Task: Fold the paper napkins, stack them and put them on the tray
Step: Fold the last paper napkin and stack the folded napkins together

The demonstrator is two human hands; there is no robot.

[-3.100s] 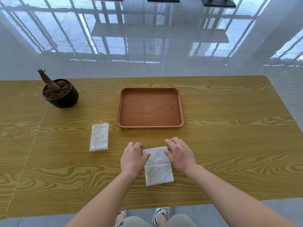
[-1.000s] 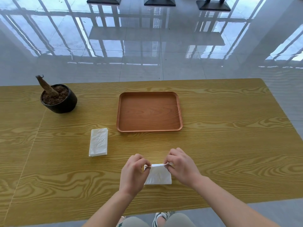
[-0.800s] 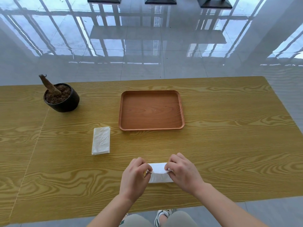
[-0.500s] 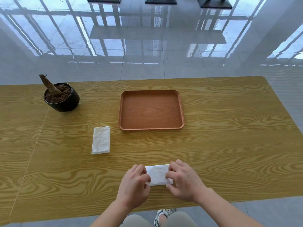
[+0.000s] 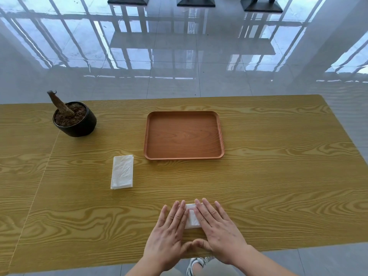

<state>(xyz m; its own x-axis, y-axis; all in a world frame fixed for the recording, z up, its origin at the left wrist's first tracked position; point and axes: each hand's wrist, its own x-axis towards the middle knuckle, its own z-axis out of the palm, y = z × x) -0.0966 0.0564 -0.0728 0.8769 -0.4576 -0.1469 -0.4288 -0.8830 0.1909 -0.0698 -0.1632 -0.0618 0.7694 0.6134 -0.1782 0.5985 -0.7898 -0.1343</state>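
Now both flat, straight-fingered hands, left hand (image 5: 167,234) and right hand (image 5: 219,232), press the folded napkin (image 5: 191,217); the tray (image 5: 183,156) sits at 12 o'clock, a second napkin (image 5: 122,172) at 10.

Left hand (image 5: 169,236) and right hand (image 5: 221,234) now flat atop shorter napkin (image 5: 192,218)

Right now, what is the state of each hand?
Left hand: open, straight fingers pressing flat on the folded napkin.
Right hand: open, pressing flat on the same napkin.
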